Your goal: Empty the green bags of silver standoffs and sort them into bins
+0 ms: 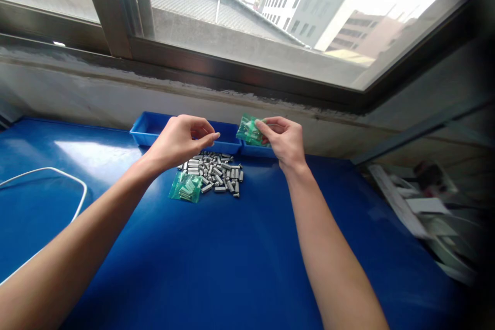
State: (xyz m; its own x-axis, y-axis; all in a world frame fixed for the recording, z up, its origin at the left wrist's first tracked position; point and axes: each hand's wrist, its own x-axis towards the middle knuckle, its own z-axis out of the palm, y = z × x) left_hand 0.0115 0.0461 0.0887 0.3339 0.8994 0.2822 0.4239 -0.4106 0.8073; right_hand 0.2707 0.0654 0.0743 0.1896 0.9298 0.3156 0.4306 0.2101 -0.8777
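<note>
One green bag [246,130], pinched in the right hand [286,140]'s fingers, juts toward nine o'clock, long axis unclear; whether the left hand [183,136]'s fingertips meet, I cannot tell.

Shiny metal pieces [219,189], crinkled translucent plastic packets [185,188], smooth plastic tray [144,138], glossy tabletop [240,263].

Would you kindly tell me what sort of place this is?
Probably a small workshop: small metal parts lie piled on the blue tabletop, blue plastic bins stand behind them, and the right hand holds a green plastic bag.
</note>
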